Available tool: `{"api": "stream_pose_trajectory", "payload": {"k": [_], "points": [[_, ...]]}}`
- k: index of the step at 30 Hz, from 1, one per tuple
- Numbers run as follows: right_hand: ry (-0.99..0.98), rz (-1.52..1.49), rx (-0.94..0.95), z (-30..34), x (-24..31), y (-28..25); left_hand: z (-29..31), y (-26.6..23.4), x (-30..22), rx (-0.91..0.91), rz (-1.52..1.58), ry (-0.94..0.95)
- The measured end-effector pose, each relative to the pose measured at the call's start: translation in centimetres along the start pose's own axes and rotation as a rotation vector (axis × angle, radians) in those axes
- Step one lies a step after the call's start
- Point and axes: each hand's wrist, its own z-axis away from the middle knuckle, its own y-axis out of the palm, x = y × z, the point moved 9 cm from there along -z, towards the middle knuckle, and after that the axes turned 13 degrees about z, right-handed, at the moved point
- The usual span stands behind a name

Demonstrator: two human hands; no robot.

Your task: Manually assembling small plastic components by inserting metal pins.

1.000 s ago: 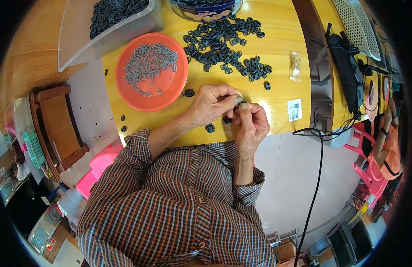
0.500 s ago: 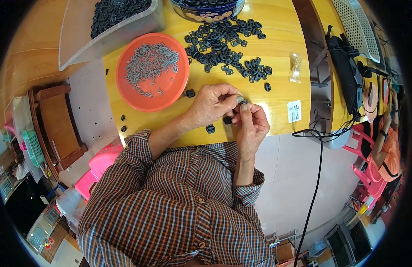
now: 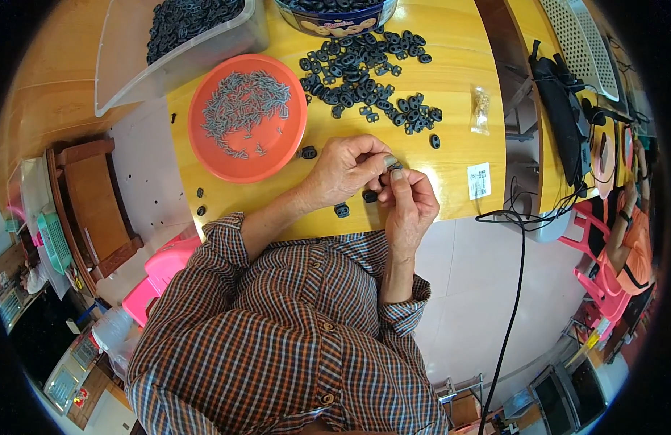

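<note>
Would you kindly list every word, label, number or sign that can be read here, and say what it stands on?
Blue tin: pale lettering on its side, which I will not copy out.
White label on the yellow table: print too small to read.
Loose black pieces: any markings are too small to read.
</note>
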Motion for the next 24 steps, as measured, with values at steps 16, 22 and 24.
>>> {"api": "stream_pose_trajectory", "payload": {"k": [16,22,24], "points": [[0.112,-0.150,0.001,-0.3,-0.8,-0.4,0.1,0.4,-0.1,0.045,0.082,-0.006],[0.118,-0.187,0.017,-0.2,-0.7,-0.2,0.2,0.7,0.3,0.100,0.094,-0.033],[0.125,-0.179,0.021,-0.2,-0.8,-0.1,0.2,0.7,0.4,0.108,0.091,-0.033]]}}
